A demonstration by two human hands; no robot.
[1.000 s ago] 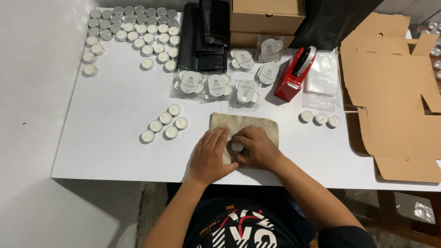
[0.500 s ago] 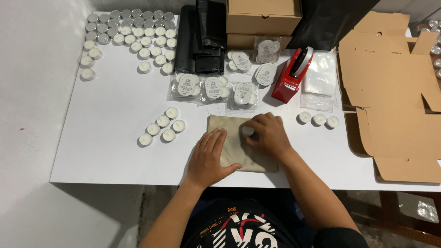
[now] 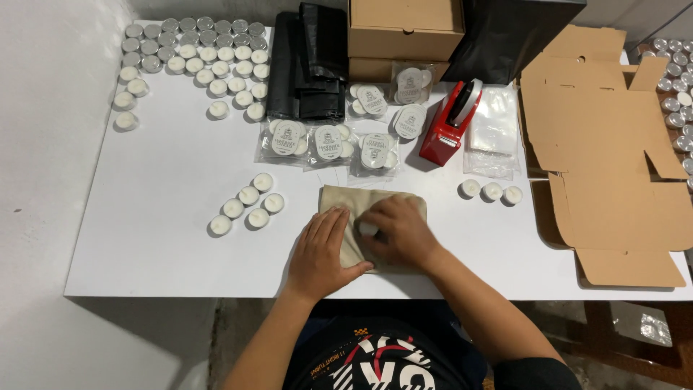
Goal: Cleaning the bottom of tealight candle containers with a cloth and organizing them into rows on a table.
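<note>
Both hands cover most of the tan cloth at lower centre of the frame, hiding its near edge. The left hand lies flat, fingers spread, pressing it down. The right hand curls over a small white candle, barely visible. The cloth's long axis runs left-right.

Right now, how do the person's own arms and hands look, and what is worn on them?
Both forearms are bare from the wrist up; the left hand and the right hand wear no gloves, and I see no rings, watch or bracelet. A dark short sleeve shows at the right upper arm. It belongs to a black shirt with red and white print on the chest.
</note>
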